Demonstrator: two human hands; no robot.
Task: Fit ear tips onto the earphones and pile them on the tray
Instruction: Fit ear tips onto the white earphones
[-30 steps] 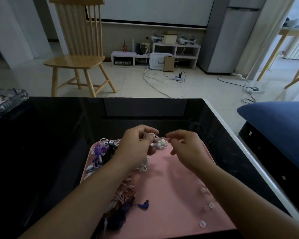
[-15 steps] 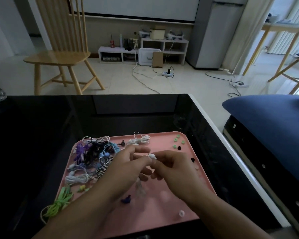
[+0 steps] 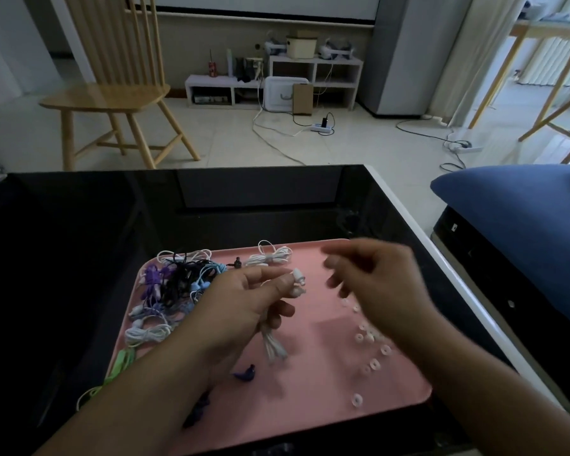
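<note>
A pink tray [image 3: 310,383] lies on the black table. My left hand [image 3: 241,307] pinches a white earphone [image 3: 298,278] above the tray, and its bundled white cable [image 3: 273,347] hangs below my fingers. To the right, my right hand [image 3: 375,281] hovers over the tray, blurred, with fingers loosely spread and nothing visible in them. Several white ear tips [image 3: 372,343] lie scattered on the tray's right side under that hand. A tangle of purple, black, blue and white earphones [image 3: 175,284] fills the tray's left side.
A coiled white earphone [image 3: 270,258] lies at the tray's far edge. A dark blue earbud [image 3: 246,375] sits near the tray's front, and a green cable [image 3: 119,366] hangs off its left edge. The table's white right rim [image 3: 441,268] borders a blue cushion [image 3: 514,212].
My hands were joined on the white earphone; my right hand has now pulled away to the right, over the loose ear tips. My left hand keeps the earphone.
</note>
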